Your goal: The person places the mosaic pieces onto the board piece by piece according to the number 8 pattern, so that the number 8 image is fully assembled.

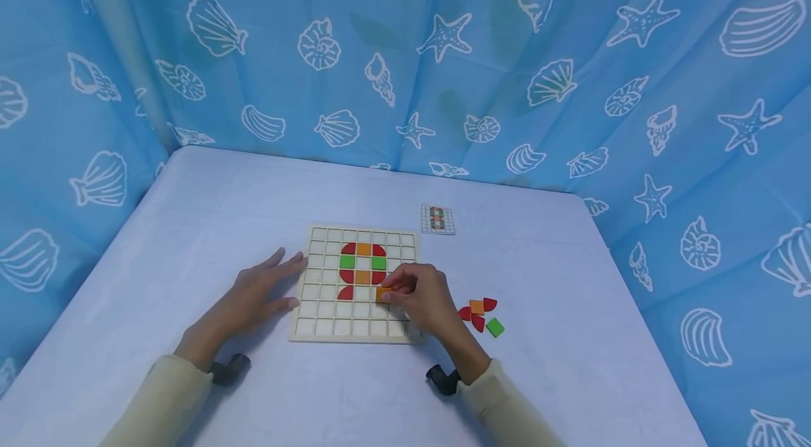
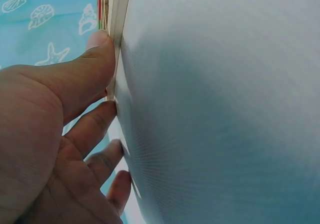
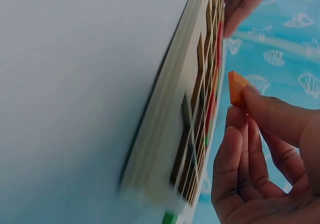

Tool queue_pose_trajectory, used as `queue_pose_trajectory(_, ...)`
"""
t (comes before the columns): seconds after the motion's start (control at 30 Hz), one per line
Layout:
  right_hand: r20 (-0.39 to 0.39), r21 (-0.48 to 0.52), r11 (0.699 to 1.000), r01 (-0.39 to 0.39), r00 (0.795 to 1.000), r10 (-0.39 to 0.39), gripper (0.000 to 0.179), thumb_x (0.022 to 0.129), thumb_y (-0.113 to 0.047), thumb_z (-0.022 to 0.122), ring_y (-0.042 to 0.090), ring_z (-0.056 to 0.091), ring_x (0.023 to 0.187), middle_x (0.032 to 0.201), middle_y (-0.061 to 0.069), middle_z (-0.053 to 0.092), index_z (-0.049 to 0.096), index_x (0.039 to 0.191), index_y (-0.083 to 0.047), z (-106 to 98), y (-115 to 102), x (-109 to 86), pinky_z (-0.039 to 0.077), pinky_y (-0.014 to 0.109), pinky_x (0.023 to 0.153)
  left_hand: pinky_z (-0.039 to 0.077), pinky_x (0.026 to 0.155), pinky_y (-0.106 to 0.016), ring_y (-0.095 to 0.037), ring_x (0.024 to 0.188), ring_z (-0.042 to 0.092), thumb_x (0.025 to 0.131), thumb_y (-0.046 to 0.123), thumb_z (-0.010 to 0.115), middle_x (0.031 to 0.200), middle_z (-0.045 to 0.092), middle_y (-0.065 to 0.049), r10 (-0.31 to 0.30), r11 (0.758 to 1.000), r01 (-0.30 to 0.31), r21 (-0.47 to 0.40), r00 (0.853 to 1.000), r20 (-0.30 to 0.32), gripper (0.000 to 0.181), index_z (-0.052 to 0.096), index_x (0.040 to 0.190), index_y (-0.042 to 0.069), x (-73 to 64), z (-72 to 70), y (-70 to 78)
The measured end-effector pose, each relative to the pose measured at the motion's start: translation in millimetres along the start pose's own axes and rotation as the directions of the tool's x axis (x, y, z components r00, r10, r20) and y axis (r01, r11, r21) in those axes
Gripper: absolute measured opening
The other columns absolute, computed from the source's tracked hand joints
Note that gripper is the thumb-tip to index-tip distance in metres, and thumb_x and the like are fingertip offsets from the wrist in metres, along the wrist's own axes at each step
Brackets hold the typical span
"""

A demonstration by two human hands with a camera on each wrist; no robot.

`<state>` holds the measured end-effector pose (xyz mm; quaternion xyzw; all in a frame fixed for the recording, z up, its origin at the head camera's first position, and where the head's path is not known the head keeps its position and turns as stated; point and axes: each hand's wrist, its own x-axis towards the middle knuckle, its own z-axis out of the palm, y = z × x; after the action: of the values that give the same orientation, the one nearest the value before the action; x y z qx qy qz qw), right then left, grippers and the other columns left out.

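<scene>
My right hand [image 1: 426,298] pinches an orange square tile [image 1: 382,294] between thumb and fingers, over the lower middle of a pale gridded board [image 1: 355,340]. In the right wrist view the tile [image 3: 236,90] shows apart from the board, its edge tipped toward it. Along the board's left edge rests my left hand [image 1: 253,296], fingers spread; in the left wrist view its thumb [image 2: 102,54] touches the side. A ring of red rounded tiles, orange squares [image 1: 364,249] and green squares [image 1: 347,262] lies in the grid. Just below it sits one red quarter-round tile [image 1: 346,293].
Right of the board lie several loose tiles: red quarter-rounds [image 1: 478,322], an orange square [image 1: 477,307] and a green square [image 1: 495,327]. A small pattern card [image 1: 446,222] lies beyond the board's far right corner. Blue shell-print curtains [image 1: 405,81] surround the white table [image 1: 557,278].
</scene>
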<state>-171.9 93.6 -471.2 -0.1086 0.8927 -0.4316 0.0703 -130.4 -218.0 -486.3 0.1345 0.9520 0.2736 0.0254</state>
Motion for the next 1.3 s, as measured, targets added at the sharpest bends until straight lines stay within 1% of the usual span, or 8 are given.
queue_pose_trajectory(0.23, 0.041, -0.055, 0.998, 0.04, 0.998, -0.038, 0.011, 0.089, -0.013, 0.087, 0.013, 0.063, 0.078, 0.087, -0.005, 0.071, 0.08, 0.093, -0.02, 18.3, -13.1, 11.6, 0.055, 0.021, 0.069, 0.032, 0.118, -0.078, -0.05, 0.159, 0.029, 0.093, 0.022, 0.083, 0.167, 0.045, -0.015, 0.006, 1.0, -0.006, 0.004, 1.0, -0.006, 0.079, 0.046, 0.161, 0.011, 1.0, 0.3, -1.0)
queue_pose_trajectory(0.47, 0.051, -0.137, 0.99, 0.031, 0.998, -0.024, 0.008, 0.091, -0.016, 0.086, 0.012, 0.061, 0.08, 0.084, -0.006, 0.068, 0.079, 0.091, -0.018, 27.0, -20.0, 17.2, 0.052, 0.022, 0.067, 0.032, 0.119, -0.078, -0.051, 0.159, 0.029, 0.093, 0.022, 0.083, 0.167, 0.046, -0.015, 0.006, 1.0, -0.006, 0.004, 1.0, -0.004, 0.078, 0.046, 0.161, 0.01, 0.3, -0.6, 0.1)
queue_pose_trajectory(0.57, 0.056, -0.151, 0.988, 0.026, 0.998, -0.018, 0.008, 0.091, -0.016, 0.086, 0.012, 0.061, 0.08, 0.083, -0.006, 0.069, 0.079, 0.089, -0.019, 29.9, -20.2, 19.2, 0.053, 0.022, 0.068, 0.032, 0.118, -0.078, -0.051, 0.159, 0.03, 0.092, 0.022, 0.083, 0.166, 0.046, -0.015, 0.008, 1.0, -0.008, 0.008, 1.0, -0.009, 0.079, 0.047, 0.161, 0.01, 0.6, -0.7, 0.9)
queue_pose_trajectory(0.8, 0.065, -0.147, 0.989, 0.011, 0.998, -0.002, 0.011, 0.09, -0.014, 0.086, 0.012, 0.063, 0.079, 0.082, -0.007, 0.069, 0.078, 0.088, -0.02, 32.7, -20.7, 20.8, 0.055, 0.021, 0.068, 0.034, 0.119, -0.076, -0.051, 0.158, 0.03, 0.092, 0.021, 0.083, 0.166, 0.047, -0.016, 0.011, 1.0, -0.011, 0.012, 1.0, -0.012, 0.078, 0.047, 0.16, 0.01, 1.0, -0.2, 0.8)
queue_pose_trajectory(0.87, 0.067, -0.139, 0.99, 0.007, 0.998, 0.002, 0.011, 0.09, -0.015, 0.087, 0.011, 0.063, 0.08, 0.083, -0.008, 0.069, 0.078, 0.089, -0.021, 31.3, -20.4, 20.2, 0.055, 0.021, 0.069, 0.033, 0.119, -0.076, -0.051, 0.158, 0.03, 0.092, 0.021, 0.083, 0.166, 0.046, -0.016, 0.007, 1.0, -0.007, 0.013, 1.0, -0.007, 0.078, 0.047, 0.161, 0.01, 0.9, -0.3, 1.4)
queue_pose_trajectory(0.93, 0.066, -0.118, 0.993, 0.021, 0.998, -0.014, 0.01, 0.09, -0.016, 0.087, 0.012, 0.064, 0.08, 0.084, -0.007, 0.07, 0.078, 0.091, -0.02, 28.0, -19.1, 19.5, 0.056, 0.022, 0.07, 0.032, 0.12, -0.076, -0.051, 0.159, 0.029, 0.093, 0.021, 0.083, 0.167, 0.045, -0.016, -0.001, 1.0, 0.001, 0.011, 1.0, -0.002, 0.078, 0.046, 0.161, 0.01, 0.8, -0.4, 1.8)
queue_pose_trajectory(1.1, 0.041, -0.066, 0.997, 0.048, 0.998, -0.046, 0.011, 0.09, -0.018, 0.087, 0.013, 0.066, 0.08, 0.09, -0.005, 0.074, 0.079, 0.098, -0.019, 11.3, -11.8, 16.3, 0.058, 0.025, 0.072, 0.032, 0.119, -0.077, -0.051, 0.158, 0.029, 0.092, 0.022, 0.083, 0.167, 0.046, -0.016, -0.008, 1.0, 0.008, 0.001, 1.0, -0.005, 0.078, 0.047, 0.161, 0.01, 0.4, -1.6, 3.8)
queue_pose_trajectory(1.3, -0.034, -0.067, 0.998, -0.001, 0.999, -0.001, 0.017, 0.089, -0.018, 0.088, 0.014, 0.066, 0.082, 0.093, -0.005, 0.074, 0.078, 0.103, -0.02, -16.2, 3.5, 8.7, 0.059, 0.025, 0.072, 0.034, 0.118, -0.077, -0.052, 0.158, 0.031, 0.092, 0.022, 0.084, 0.165, 0.047, -0.017, 0.007, 1.0, -0.007, 0.011, 1.0, -0.011, 0.078, 0.048, 0.16, 0.01, 0.5, -0.9, 3.1)
